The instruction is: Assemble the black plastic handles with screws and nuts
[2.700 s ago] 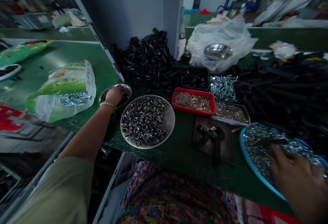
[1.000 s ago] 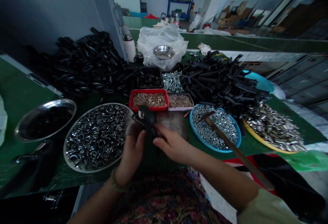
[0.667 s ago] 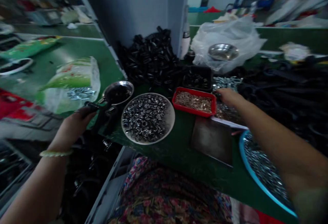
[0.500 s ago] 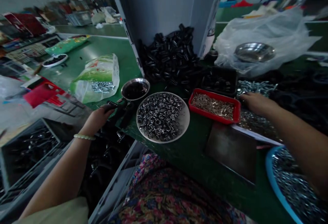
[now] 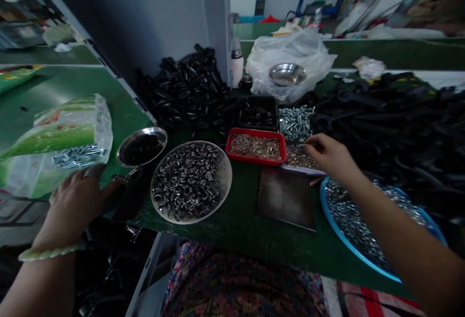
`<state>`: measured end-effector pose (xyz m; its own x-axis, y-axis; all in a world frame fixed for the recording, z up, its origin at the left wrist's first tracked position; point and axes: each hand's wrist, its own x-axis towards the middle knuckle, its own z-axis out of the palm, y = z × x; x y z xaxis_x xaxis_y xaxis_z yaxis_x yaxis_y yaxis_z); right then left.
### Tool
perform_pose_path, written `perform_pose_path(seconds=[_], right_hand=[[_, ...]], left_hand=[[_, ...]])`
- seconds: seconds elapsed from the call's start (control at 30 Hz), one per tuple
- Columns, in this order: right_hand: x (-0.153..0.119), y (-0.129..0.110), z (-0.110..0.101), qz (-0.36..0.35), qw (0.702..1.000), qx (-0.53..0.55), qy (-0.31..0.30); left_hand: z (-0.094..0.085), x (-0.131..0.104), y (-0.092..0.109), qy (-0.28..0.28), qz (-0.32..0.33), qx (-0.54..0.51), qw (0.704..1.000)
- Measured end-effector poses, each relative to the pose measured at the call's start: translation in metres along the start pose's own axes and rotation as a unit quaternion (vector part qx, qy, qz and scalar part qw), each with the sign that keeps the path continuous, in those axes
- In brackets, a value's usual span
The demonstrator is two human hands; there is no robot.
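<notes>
My left hand (image 5: 78, 201) is at the left, its fingers stretched out beside a green and white plastic bag (image 5: 65, 128) with silver bolts (image 5: 78, 156) on it. Near its thumb lies a dark part with a shiny metal end (image 5: 130, 174), which it does not appear to grip. Over a tray of small brassy metal pieces (image 5: 300, 156), my right hand (image 5: 329, 155) has thumb and fingertips pinched together. What the pinch holds, if anything, is too small to make out. A heap of silver screws (image 5: 296, 121) sits just behind that tray.
A round plate of metal rings (image 5: 191, 181) stands between the hands, beside a steel bowl (image 5: 141, 146) and a red tray of pins (image 5: 256, 146). A dark flat plate (image 5: 286, 197) and a blue basin (image 5: 345, 239) lie right. Black parts (image 5: 189, 89) spill from a grey crate (image 5: 145, 22).
The view has turned right. My left hand, earlier closed around a black part, now has its fingers spread by the bag. My right hand has shifted from the screws' edge to the brassy pieces.
</notes>
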<state>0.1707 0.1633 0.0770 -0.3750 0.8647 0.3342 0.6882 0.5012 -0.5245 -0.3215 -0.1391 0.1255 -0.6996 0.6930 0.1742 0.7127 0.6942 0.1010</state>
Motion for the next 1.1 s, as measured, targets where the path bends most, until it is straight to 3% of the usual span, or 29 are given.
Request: perform_pose_path(seconds=[0.03, 0.07, 0.13, 0.2, 0.3, 0.4, 0.5, 0.63, 0.73, 0.8, 0.83, 0.9, 0.93, 0.97, 1.03, 1.1], right_hand=[[-0.015, -0.013, -0.001, 0.023, 0.999, 0.046, 0.015], [-0.029, -0.026, 0.000, 0.036, 0.995, 0.087, 0.023], [-0.054, -0.050, 0.006, 0.037, 0.988, 0.146, 0.033], [-0.075, -0.069, 0.012, 0.021, 0.984, 0.172, 0.037], [-0.105, -0.084, 0.014, 0.011, 0.984, 0.174, 0.045], [-0.133, -0.080, 0.009, 0.030, 0.983, 0.167, 0.063], [-0.155, -0.064, 0.000, 0.076, 0.980, 0.161, 0.090], [-0.159, -0.052, -0.006, 0.102, 0.972, 0.171, 0.125], [-0.145, -0.057, -0.006, 0.072, 0.969, 0.173, 0.162], [-0.132, -0.065, -0.002, 0.041, 0.970, 0.152, 0.187], [-0.126, -0.069, 0.000, 0.028, 0.971, 0.139, 0.194], [-0.116, -0.075, 0.005, 0.009, 0.974, 0.118, 0.195], [-0.113, -0.078, 0.008, 0.002, 0.975, 0.112, 0.192], [-0.111, -0.079, 0.011, -0.004, 0.976, 0.106, 0.189], [-0.111, -0.080, 0.015, -0.021, 0.979, 0.089, 0.185], [-0.115, -0.079, 0.018, -0.043, 0.982, 0.063, 0.173]], left_hand=[[-0.006, 0.006, 0.031, 0.056, 0.046, 0.008, 0.997], [-0.009, 0.014, 0.068, 0.071, 0.110, -0.033, 0.991], [-0.003, 0.037, 0.156, 0.003, 0.278, -0.151, 0.949], [0.019, 0.063, 0.246, -0.079, 0.378, -0.191, 0.902], [0.060, 0.093, 0.351, -0.139, 0.349, -0.130, 0.917], [0.088, 0.101, 0.404, -0.155, 0.323, -0.108, 0.927], [0.098, 0.103, 0.418, -0.167, 0.311, -0.107, 0.929], [0.093, 0.101, 0.417, -0.172, 0.323, -0.162, 0.916], [0.083, 0.071, 0.410, -0.178, 0.350, -0.239, 0.888], [0.077, 0.031, 0.399, -0.243, 0.349, -0.360, 0.830], [0.074, 0.007, 0.391, -0.309, 0.318, -0.468, 0.764], [0.068, -0.041, 0.371, -0.460, 0.227, -0.617, 0.597], [0.065, -0.062, 0.362, -0.503, 0.181, -0.654, 0.535], [0.063, -0.080, 0.353, -0.528, 0.146, -0.675, 0.494], [0.059, -0.105, 0.339, -0.535, 0.102, -0.705, 0.455], [0.058, -0.119, 0.331, -0.521, 0.099, -0.726, 0.439]])
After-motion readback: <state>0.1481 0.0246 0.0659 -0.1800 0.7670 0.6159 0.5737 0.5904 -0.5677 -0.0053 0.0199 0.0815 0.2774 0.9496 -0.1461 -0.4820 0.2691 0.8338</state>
